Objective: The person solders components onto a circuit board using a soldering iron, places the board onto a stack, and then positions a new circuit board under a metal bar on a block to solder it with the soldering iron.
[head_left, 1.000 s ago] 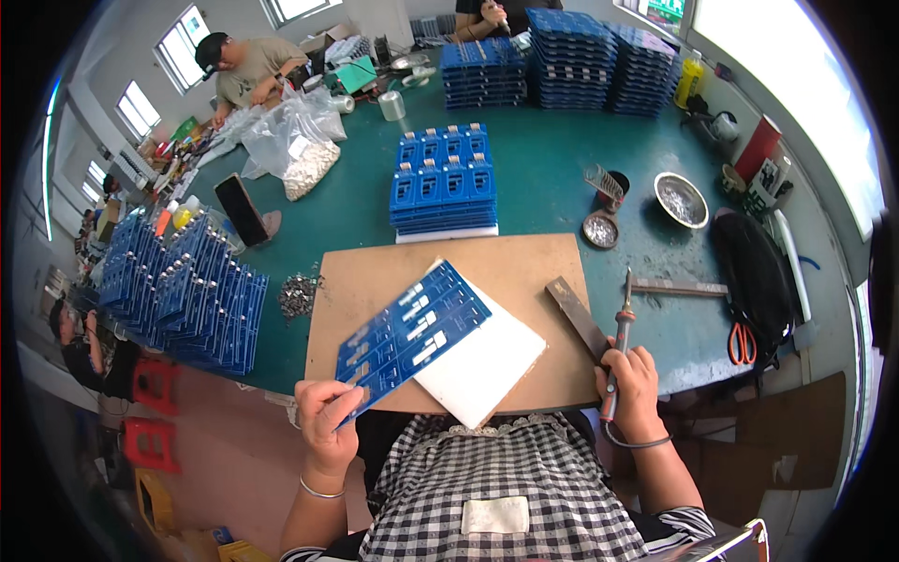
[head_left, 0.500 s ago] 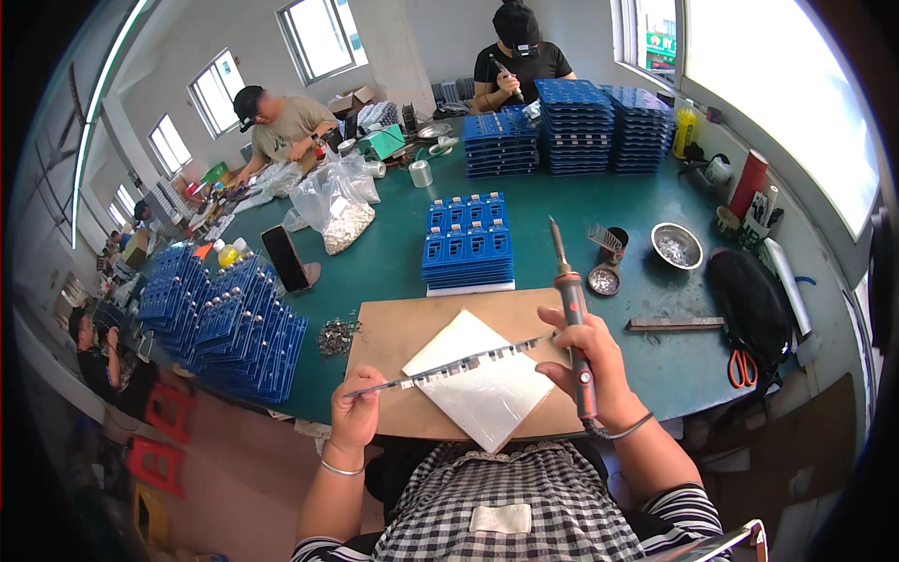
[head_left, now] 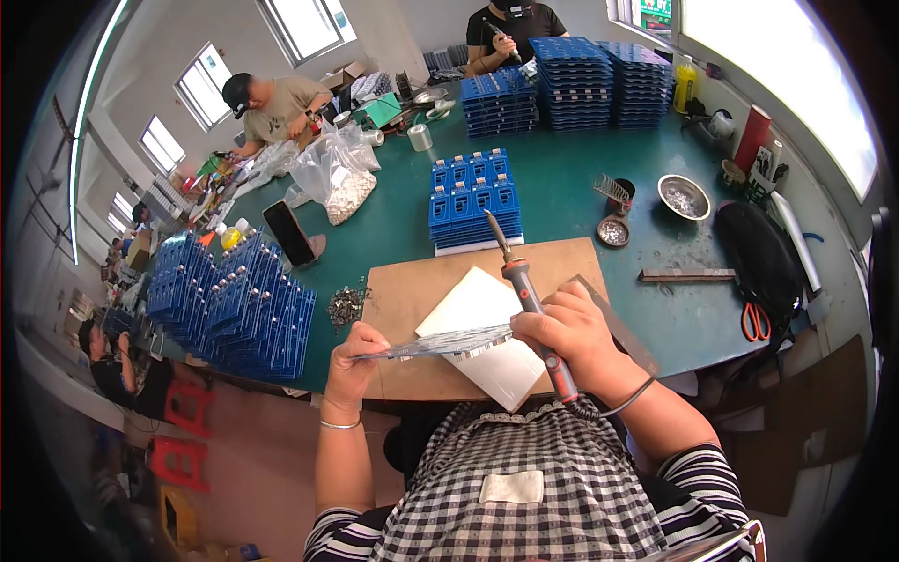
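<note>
Green surface [head_left: 393,225]. Brown board [head_left: 389,292], on it. White pad [head_left: 478,290], atop. Circuit panel [head_left: 440,344]: near edge-on above the pad; your left hand [head_left: 351,365] pinches one end; your right hand [head_left: 576,337], at the other, grips the soldering iron [head_left: 521,281]. Apparent step: handling the panel; next calls for keeping the iron clear.

A board [head_left: 440,344] is held nearly edge-on by the left hand [head_left: 354,354]; its other end is met by the right hand [head_left: 576,332], in which an iron [head_left: 526,295] is gripped, tip up. Below, a white pad [head_left: 476,297] is laid askew on a brown mat [head_left: 401,290]. Beyond the mat, blue boards are piled in a stack [head_left: 473,206]. At left, metal bits [head_left: 346,306] are heaped near a propped phone [head_left: 288,234]. At right, a bar [head_left: 688,275], scissors [head_left: 755,321] and a bowl [head_left: 684,197] are set out.
</note>
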A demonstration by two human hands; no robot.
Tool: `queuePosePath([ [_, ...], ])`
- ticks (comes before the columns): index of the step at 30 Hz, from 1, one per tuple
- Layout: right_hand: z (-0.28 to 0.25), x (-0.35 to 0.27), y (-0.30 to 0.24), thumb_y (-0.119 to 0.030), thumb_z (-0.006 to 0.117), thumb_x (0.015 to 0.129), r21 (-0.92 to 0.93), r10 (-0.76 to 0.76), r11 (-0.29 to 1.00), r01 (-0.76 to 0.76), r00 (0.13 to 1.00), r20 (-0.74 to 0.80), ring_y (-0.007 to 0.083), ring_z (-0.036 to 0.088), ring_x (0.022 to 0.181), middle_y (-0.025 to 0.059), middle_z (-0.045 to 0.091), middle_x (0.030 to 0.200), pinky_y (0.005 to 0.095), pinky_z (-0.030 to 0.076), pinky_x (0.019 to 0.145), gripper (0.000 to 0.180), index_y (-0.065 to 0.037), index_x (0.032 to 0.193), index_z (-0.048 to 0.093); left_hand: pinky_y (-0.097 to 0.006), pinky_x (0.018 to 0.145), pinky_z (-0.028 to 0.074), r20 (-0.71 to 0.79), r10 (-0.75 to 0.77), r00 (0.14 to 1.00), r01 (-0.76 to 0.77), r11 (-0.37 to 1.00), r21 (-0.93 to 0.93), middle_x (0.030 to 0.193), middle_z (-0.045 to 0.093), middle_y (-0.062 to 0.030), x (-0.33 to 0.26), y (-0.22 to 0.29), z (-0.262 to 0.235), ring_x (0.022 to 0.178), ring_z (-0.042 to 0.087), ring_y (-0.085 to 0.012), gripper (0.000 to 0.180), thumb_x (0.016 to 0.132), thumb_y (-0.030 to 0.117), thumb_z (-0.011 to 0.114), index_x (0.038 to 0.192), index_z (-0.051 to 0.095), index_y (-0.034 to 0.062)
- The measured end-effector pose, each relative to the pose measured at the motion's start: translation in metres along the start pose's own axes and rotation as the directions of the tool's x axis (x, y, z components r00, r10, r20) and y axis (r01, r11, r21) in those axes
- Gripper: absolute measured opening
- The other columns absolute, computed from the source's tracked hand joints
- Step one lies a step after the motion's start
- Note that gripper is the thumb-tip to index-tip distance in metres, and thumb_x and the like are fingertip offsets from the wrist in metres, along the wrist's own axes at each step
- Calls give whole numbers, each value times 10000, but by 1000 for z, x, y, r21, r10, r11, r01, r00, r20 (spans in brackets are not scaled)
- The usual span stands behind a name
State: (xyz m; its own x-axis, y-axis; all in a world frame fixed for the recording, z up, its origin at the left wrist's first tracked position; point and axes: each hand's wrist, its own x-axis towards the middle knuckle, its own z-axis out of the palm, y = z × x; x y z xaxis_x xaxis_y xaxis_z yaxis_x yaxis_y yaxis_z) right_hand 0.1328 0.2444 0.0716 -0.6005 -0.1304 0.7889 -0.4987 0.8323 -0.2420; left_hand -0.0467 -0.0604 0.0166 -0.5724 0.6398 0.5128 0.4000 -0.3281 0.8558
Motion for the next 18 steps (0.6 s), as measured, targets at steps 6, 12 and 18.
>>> queuePosePath([
  [6,13,3,-22,-93,645,750,-19,-48,999,48,999,14,184,510,635,-13,467,631,333,388,670,254,-178,981,581,-222,773,363,-73,-194,978,206,949,239,1137,579,-19,-22,25,-18,875,412,-110,578,760,-1,716,1312,557,60],
  [12,25,2,-35,-103,632,745,-105,-85,990,89,995,48,188,505,633,0,464,637,345,400,676,271,-162,1003,571,-300,856,367,-233,66,970,135,654,745,1232,548,-59,-37,75,12,1014,458,-195,585,761,177,733,1310,545,103],
  [18,41,-1,-27,-125,669,726,-81,-22,996,27,998,63,185,509,627,-2,460,627,350,401,675,294,-162,1001,570,-398,917,362,-5,352,936,-123,340,932,1236,548,-76,-22,31,48,1050,485,-274,621,805,475,719,1289,545,126],
])
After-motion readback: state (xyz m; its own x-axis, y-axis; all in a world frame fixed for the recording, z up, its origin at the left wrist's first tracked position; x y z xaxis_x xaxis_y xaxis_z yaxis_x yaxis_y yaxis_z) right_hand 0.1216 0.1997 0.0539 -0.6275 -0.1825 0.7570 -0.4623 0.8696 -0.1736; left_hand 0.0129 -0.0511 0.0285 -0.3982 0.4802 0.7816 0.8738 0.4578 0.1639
